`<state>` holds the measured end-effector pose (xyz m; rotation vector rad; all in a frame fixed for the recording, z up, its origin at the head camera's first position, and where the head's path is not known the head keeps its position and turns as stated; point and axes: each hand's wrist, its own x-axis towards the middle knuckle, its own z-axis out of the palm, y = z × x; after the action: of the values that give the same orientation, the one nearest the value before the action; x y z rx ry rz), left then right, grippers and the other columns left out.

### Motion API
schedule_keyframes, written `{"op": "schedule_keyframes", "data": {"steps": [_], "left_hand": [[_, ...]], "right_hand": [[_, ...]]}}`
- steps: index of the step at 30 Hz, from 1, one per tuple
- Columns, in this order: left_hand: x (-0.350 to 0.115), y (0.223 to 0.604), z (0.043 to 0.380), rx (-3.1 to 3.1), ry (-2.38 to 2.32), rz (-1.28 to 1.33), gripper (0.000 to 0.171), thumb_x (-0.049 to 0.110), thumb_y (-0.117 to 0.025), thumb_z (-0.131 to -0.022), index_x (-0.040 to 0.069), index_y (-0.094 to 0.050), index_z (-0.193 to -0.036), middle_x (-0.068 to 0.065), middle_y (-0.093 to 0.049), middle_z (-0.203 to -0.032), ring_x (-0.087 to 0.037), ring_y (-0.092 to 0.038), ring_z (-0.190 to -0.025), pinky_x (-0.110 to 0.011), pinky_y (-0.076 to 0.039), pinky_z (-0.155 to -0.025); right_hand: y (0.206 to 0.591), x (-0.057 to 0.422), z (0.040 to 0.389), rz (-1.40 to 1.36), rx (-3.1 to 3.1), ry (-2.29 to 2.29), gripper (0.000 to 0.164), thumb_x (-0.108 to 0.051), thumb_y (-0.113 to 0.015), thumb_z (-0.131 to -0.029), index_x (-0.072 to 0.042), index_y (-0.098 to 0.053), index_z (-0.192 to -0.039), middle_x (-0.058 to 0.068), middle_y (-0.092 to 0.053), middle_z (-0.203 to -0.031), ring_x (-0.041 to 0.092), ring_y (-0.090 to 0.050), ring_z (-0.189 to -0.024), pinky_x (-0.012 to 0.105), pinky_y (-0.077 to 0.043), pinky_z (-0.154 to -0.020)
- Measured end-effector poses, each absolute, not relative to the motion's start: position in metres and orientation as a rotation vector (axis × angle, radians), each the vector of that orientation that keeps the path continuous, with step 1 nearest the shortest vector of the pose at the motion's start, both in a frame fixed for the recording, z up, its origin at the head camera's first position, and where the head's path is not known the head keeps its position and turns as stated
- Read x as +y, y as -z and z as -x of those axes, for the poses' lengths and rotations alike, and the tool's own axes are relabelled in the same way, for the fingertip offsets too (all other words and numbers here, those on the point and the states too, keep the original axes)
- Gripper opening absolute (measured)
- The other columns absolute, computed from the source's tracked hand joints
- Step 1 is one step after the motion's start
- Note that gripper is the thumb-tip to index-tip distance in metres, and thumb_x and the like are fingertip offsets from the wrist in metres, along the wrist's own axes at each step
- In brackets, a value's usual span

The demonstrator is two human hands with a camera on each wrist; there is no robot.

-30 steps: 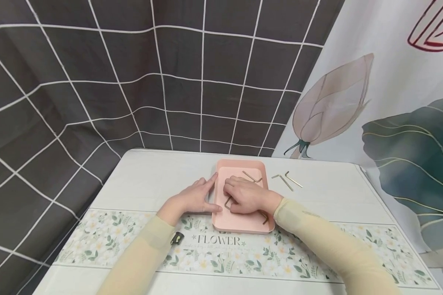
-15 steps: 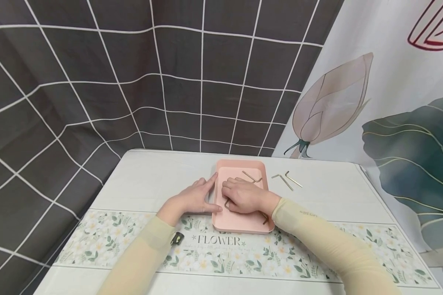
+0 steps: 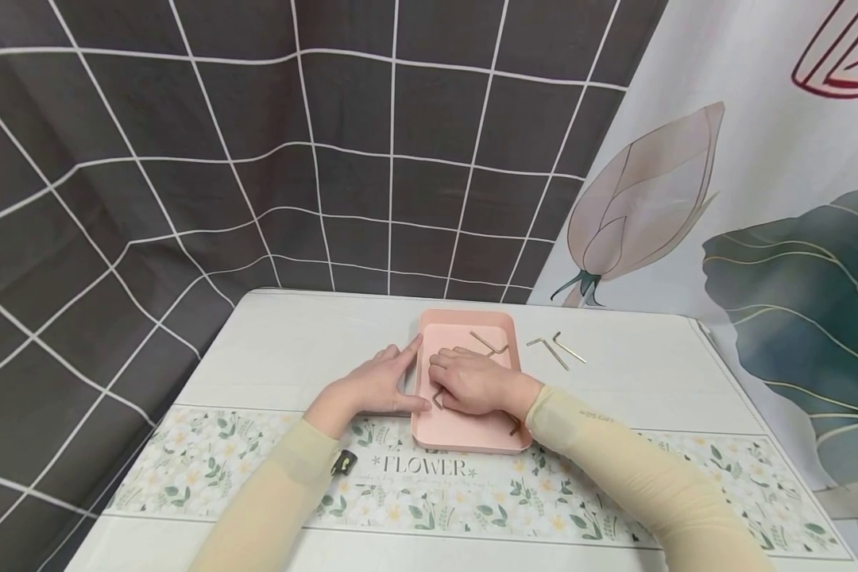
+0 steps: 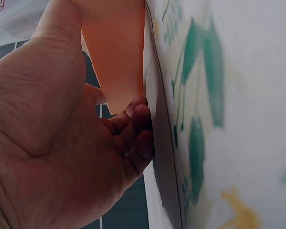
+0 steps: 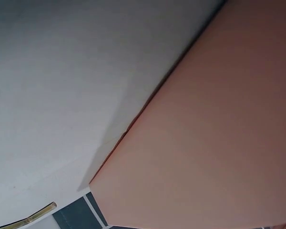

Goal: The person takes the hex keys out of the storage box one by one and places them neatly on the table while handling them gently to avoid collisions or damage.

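Observation:
A shallow pink tray (image 3: 465,437) lies on the table with several bent brass-coloured hex keys in it. My left hand (image 3: 372,385) rests against its left side, thumb and index finger spread along the rim; in the left wrist view, the other fingers (image 4: 142,114) curl loosely beside the tray wall. Inside the tray, my right hand (image 3: 475,380) is curled over a hex key (image 3: 438,400), whose bent end pokes out by the thumb; the fingertips are hidden. Another hex key (image 3: 488,342) lies behind this hand, and one more (image 3: 515,427) shows partly under the wrist.
Right of the tray, two hex keys lie on the table, a near one (image 3: 554,354) and a farther one (image 3: 569,348). A white cloth (image 3: 314,334) with a printed floral band covers the table. Dark checked curtain (image 3: 343,183) hangs behind it.
My right hand has shifted slightly left in the tray, and the hex key by its thumb has turned and moved a little toward the front. My left hand stays at the rim.

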<state>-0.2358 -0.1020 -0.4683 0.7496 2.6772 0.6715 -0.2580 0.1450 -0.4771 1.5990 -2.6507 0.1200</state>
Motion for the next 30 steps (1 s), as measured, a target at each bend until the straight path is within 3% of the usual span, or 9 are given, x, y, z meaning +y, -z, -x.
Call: {"op": "schedule_keyframes", "data": {"steps": [10, 30], "left_hand": [[-0.1019, 0.4691, 0.2384, 2.686, -0.67, -0.745, 0.131, 0.07, -0.084, -0.087, 0.014, -0.011, -0.181, -0.007, -0.055, -0.117, -0.021, -0.052, -0.103, -0.043, -0.053, -0.092], [-0.1022, 0.4698, 0.2382, 2.693, -0.683, -0.752, 0.132, 0.071, -0.084, -0.086, 0.014, -0.011, -0.181, -0.007, -0.055, -0.115, -0.021, -0.053, -0.101, -0.044, -0.053, -0.093]], "right_hand": [[0.4771, 0.1454, 0.257, -1.569, -2.686, -0.086, 0.015, -0.017, -0.074, -0.097, -0.017, -0.059, -0.095, -0.003, -0.05, -0.095, 0.02, -0.053, -0.094, 0.041, -0.05, -0.097], [0.4811, 0.1495, 0.2562, -1.581, -2.587, -0.006, 0.022, -0.024, -0.078, -0.096, -0.013, -0.058, -0.094, -0.001, -0.049, -0.09, 0.022, -0.053, -0.088, 0.041, -0.051, -0.093]]}}
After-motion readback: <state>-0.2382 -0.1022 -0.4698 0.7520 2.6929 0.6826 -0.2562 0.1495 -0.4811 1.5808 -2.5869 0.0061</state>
